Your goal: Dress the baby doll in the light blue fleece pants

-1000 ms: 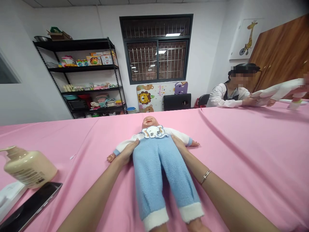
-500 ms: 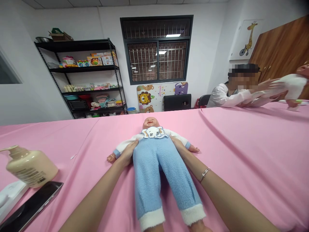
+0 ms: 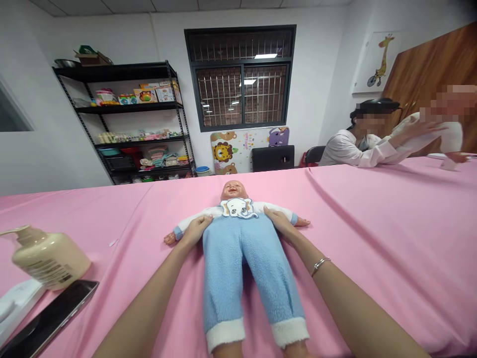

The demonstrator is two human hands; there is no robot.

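Pink cloth [image 3: 372, 223] sweeps across the lower frame, and there at bottom centre lies the doll [image 3: 242, 236], face-up in blue! Lower left, a pump bottle [image 3: 52, 256] sits beside a dark phone [image 3: 52, 316]. Mid-frame, left hand [image 3: 196, 231] and right hand [image 3: 281, 222] both grasp the doll's sides, a silvery bracelet [image 3: 320, 265] gleaming on the right wrist.

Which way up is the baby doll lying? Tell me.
The baby doll lies face up: its face and the elephant motif on its front both show.
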